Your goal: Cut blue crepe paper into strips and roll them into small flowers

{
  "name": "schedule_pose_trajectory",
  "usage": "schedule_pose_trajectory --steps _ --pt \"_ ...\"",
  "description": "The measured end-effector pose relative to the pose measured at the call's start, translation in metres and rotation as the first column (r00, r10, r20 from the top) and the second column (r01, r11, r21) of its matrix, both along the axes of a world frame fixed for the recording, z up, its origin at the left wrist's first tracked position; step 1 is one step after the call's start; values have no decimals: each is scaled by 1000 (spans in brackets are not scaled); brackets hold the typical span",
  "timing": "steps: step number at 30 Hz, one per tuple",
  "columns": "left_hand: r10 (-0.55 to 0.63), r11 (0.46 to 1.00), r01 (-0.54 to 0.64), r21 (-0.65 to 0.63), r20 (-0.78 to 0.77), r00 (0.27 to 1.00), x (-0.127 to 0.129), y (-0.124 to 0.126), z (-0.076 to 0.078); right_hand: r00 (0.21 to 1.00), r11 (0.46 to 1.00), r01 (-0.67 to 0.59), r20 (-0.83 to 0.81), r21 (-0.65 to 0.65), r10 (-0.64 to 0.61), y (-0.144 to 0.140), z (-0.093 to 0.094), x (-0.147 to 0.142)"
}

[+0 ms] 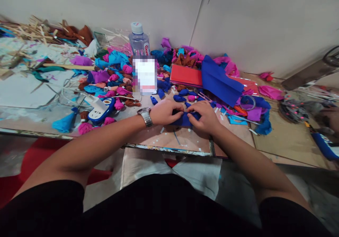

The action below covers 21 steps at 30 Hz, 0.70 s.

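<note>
A small dark blue sheet [182,120], cloth or crepe paper, lies on the table under both hands. My left hand [166,112], with a watch at the wrist, pinches its upper edge between thumb and fingers. From the other side my right hand [203,115] grips the same edge, its fingertips close to the left ones. Just beyond the hands sit several small twisted dark blue bundles [180,98]. A larger blue sheet [221,81] is draped behind them, beside a red flat pack [186,75].
A phone [145,75] with a blurred screen leans before a clear bottle [138,42]. Left lie coloured bundles [100,76], a blue-and-white power socket [101,110] and cables. Wooden sticks [39,32] fill the far left. Scraps and a round wire-like item [291,108] lie right.
</note>
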<state>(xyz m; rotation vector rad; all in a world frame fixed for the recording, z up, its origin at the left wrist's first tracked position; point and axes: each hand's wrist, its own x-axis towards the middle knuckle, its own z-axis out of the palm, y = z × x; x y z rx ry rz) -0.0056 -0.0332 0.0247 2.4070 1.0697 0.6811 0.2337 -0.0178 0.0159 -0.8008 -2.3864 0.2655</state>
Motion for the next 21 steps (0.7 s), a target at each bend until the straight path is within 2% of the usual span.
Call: schedule_pose_trajectory --steps 4,14,21 --pt "-48 998 48 -42 9 999 1 0 1 1000 1000 -4 28 16 4 0 0 -1" --pt "-80 987 92 -133 88 993 -3 6 -1 1000 999 -15 -2 38 15 0 -1 0" --pt "-23 994 31 -105 78 997 -5 9 -2 998 999 47 -32 19 -46 1 3 1"
